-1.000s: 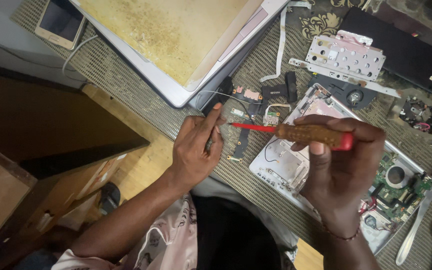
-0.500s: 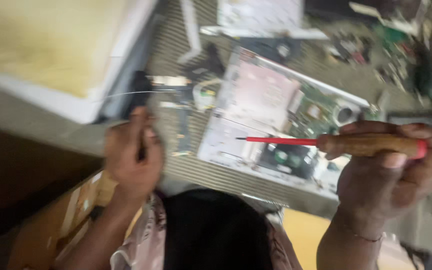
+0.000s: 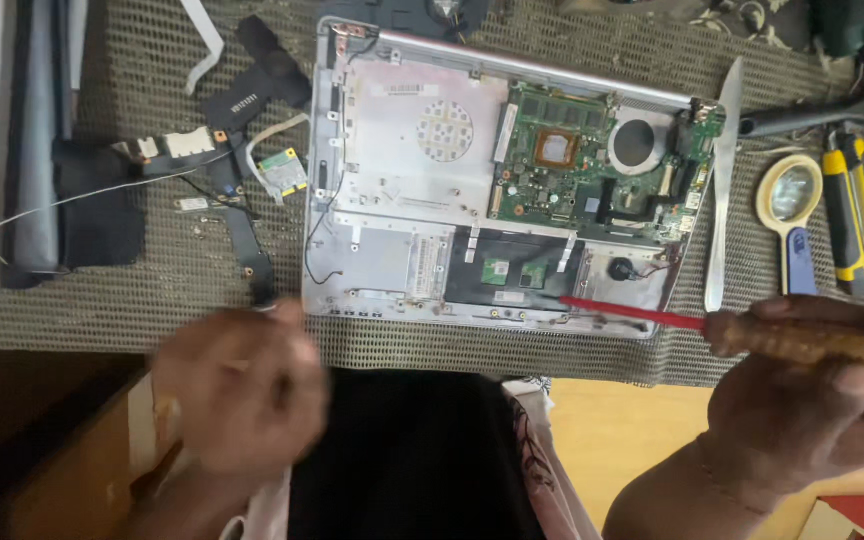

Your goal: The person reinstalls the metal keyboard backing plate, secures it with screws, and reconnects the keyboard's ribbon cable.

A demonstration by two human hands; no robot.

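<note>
My right hand (image 3: pixel 802 410) is at the lower right, closed round the brown handle of a screwdriver (image 3: pixel 802 338). Its red shaft points left, and the tip lies over the near edge of an opened laptop base (image 3: pixel 402 150). The base rests on a woven mat (image 3: pixel 132 290) and shows a green circuit board (image 3: pixel 572 165) and a round fan (image 3: pixel 637 140). My left hand (image 3: pixel 237 385) hovers blurred at the mat's near edge, left of the base. Whether it holds anything cannot be told.
Loose black parts and small boards (image 3: pixel 212 160) lie left of the base, beside a dark cloth (image 3: pixel 102 215). To the right are a long metal blade (image 3: pixel 722 180), a yellow-rimmed magnifying glass (image 3: pixel 790 195) and a yellow-and-black tool (image 3: pixel 847 205). Bare wood (image 3: pixel 612 430) shows below the mat.
The view has swung so the laptop base now fills the middle. My left hand dropped toward the near edge. My right hand kept the screwdriver, and its tip now lies at the base's near edge.
</note>
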